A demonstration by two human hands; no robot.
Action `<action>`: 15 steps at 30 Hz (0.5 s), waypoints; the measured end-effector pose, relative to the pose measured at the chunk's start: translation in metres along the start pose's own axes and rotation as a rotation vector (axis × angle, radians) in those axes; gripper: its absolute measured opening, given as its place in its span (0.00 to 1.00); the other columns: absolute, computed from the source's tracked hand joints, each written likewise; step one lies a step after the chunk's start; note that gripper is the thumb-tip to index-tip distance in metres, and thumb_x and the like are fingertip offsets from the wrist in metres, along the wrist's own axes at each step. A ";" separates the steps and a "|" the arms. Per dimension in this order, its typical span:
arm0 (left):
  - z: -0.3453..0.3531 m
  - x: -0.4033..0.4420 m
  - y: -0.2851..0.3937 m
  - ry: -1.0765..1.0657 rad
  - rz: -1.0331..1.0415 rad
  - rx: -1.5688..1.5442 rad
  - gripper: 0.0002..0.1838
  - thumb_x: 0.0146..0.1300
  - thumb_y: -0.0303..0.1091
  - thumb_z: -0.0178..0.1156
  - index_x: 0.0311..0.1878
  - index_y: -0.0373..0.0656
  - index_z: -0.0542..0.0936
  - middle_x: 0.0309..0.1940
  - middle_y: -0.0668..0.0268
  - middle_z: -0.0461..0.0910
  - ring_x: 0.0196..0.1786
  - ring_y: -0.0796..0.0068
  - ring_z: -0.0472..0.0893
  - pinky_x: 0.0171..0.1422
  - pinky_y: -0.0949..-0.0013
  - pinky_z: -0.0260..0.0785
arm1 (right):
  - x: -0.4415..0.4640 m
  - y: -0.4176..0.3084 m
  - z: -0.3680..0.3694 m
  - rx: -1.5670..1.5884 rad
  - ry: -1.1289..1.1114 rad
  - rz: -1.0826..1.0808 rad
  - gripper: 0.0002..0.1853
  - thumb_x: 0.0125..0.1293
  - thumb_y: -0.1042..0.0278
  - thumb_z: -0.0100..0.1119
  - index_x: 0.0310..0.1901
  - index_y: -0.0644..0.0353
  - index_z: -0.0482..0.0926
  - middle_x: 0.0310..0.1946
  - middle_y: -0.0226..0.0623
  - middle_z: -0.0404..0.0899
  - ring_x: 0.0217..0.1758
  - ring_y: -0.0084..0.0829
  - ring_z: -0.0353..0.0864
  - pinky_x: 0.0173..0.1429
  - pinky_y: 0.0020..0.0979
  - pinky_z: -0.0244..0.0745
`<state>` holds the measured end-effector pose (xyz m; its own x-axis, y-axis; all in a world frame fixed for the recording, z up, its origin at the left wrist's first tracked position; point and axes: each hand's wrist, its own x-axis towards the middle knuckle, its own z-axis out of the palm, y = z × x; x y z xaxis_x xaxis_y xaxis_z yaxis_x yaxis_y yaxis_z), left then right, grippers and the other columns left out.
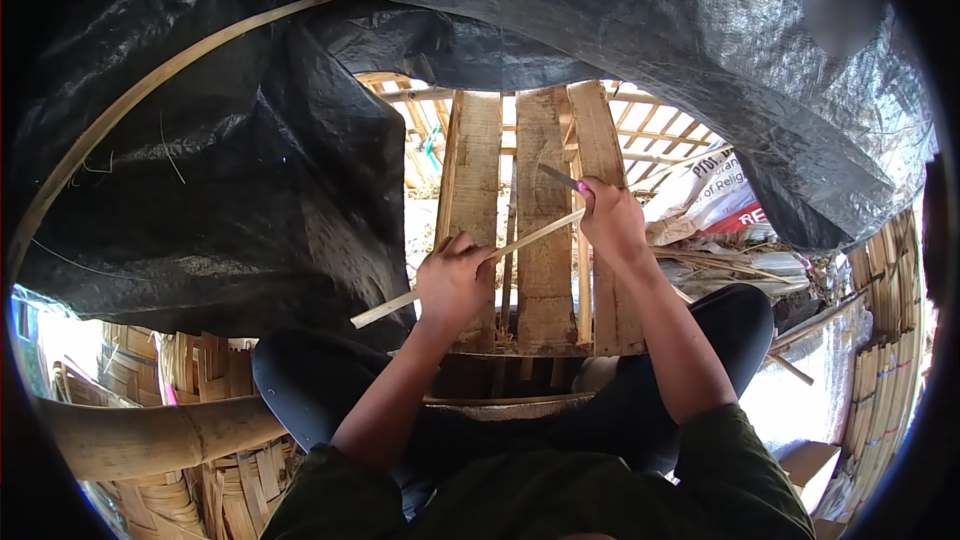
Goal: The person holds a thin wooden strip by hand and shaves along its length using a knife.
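Note:
A pale bamboo strip (540,233) runs slantwise across in front of me, its cut end low on the left. My left hand (455,280) is closed around it, with the end sticking out past the palm. My right hand (612,220) is closed on a knife (558,177), whose blade points up and left and whose handle shows a bit of pink. The strip's upper part meets this hand; whether its fingers also press on the strip is hidden. Below both hands lie worn wooden planks (545,240).
Dark plastic sheeting (640,30) hangs overhead, and more drapes on the left. A long curved bamboo strip (150,80) lies against it. At right are a printed sack (705,195) and loose sticks (715,265). A thick bamboo pole (160,435) crosses the lower left.

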<state>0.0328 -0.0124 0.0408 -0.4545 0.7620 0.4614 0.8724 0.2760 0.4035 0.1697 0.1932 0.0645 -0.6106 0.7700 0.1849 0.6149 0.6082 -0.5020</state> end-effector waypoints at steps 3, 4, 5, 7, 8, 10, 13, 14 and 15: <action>0.002 -0.002 -0.003 -0.007 0.006 0.010 0.04 0.55 0.34 0.69 0.35 0.54 0.88 0.26 0.69 0.73 0.30 0.64 0.80 0.33 0.60 0.74 | -0.005 0.004 0.000 -0.166 -0.075 0.049 0.10 0.67 0.72 0.58 0.46 0.58 0.85 0.32 0.52 0.84 0.37 0.56 0.84 0.43 0.49 0.79; 0.002 -0.002 -0.003 -0.006 0.007 0.010 0.04 0.55 0.34 0.69 0.35 0.54 0.88 0.26 0.69 0.73 0.30 0.64 0.80 0.33 0.60 0.74 | -0.008 0.006 0.006 -0.073 -0.059 -0.024 0.09 0.67 0.72 0.57 0.45 0.60 0.85 0.31 0.53 0.84 0.37 0.56 0.84 0.43 0.49 0.79; 0.002 -0.002 -0.003 -0.009 0.004 0.012 0.04 0.55 0.35 0.69 0.35 0.54 0.88 0.26 0.69 0.73 0.30 0.64 0.81 0.33 0.60 0.74 | -0.009 0.008 0.009 0.019 -0.043 -0.097 0.09 0.67 0.72 0.55 0.43 0.62 0.85 0.30 0.55 0.83 0.36 0.57 0.83 0.42 0.49 0.79; 0.002 -0.002 -0.003 -0.014 0.002 0.010 0.04 0.55 0.35 0.69 0.35 0.54 0.88 0.26 0.69 0.73 0.30 0.64 0.81 0.33 0.60 0.74 | -0.006 0.008 0.006 0.023 -0.005 -0.054 0.10 0.67 0.72 0.55 0.42 0.62 0.85 0.30 0.55 0.83 0.36 0.57 0.83 0.42 0.49 0.80; 0.002 -0.002 -0.003 -0.018 0.004 0.014 0.04 0.55 0.35 0.70 0.35 0.54 0.88 0.26 0.69 0.74 0.31 0.64 0.81 0.33 0.60 0.74 | -0.005 0.006 0.003 0.028 0.032 -0.014 0.10 0.67 0.72 0.54 0.42 0.63 0.85 0.30 0.55 0.83 0.35 0.57 0.84 0.42 0.49 0.80; 0.001 -0.001 -0.002 -0.022 0.006 0.020 0.05 0.55 0.35 0.70 0.36 0.54 0.88 0.26 0.69 0.74 0.31 0.64 0.81 0.33 0.60 0.74 | -0.006 0.002 -0.002 -0.006 0.025 -0.013 0.09 0.66 0.70 0.55 0.39 0.64 0.84 0.29 0.56 0.83 0.35 0.57 0.84 0.42 0.49 0.80; 0.000 -0.002 -0.002 -0.018 0.003 0.010 0.05 0.55 0.35 0.70 0.36 0.53 0.88 0.27 0.69 0.74 0.31 0.64 0.81 0.34 0.60 0.74 | -0.014 -0.012 -0.006 -0.072 -0.043 -0.046 0.09 0.65 0.69 0.56 0.37 0.64 0.84 0.27 0.56 0.83 0.34 0.57 0.84 0.43 0.50 0.80; 0.000 -0.002 -0.001 -0.018 -0.001 0.004 0.05 0.54 0.34 0.71 0.35 0.52 0.88 0.27 0.69 0.74 0.31 0.64 0.81 0.34 0.60 0.74 | -0.020 -0.020 -0.007 -0.106 -0.101 -0.079 0.09 0.65 0.69 0.55 0.37 0.62 0.84 0.27 0.55 0.83 0.34 0.56 0.85 0.43 0.49 0.81; 0.000 -0.001 -0.001 -0.018 -0.005 -0.002 0.05 0.54 0.34 0.71 0.35 0.52 0.88 0.27 0.69 0.74 0.32 0.64 0.81 0.34 0.60 0.74 | -0.029 -0.035 -0.014 -0.077 -0.081 -0.093 0.09 0.65 0.69 0.55 0.37 0.59 0.85 0.26 0.52 0.84 0.32 0.52 0.86 0.43 0.48 0.82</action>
<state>0.0324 -0.0136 0.0396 -0.4552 0.7712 0.4451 0.8699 0.2785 0.4070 0.1733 0.1523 0.0886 -0.7030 0.6936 0.1570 0.5887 0.6915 -0.4187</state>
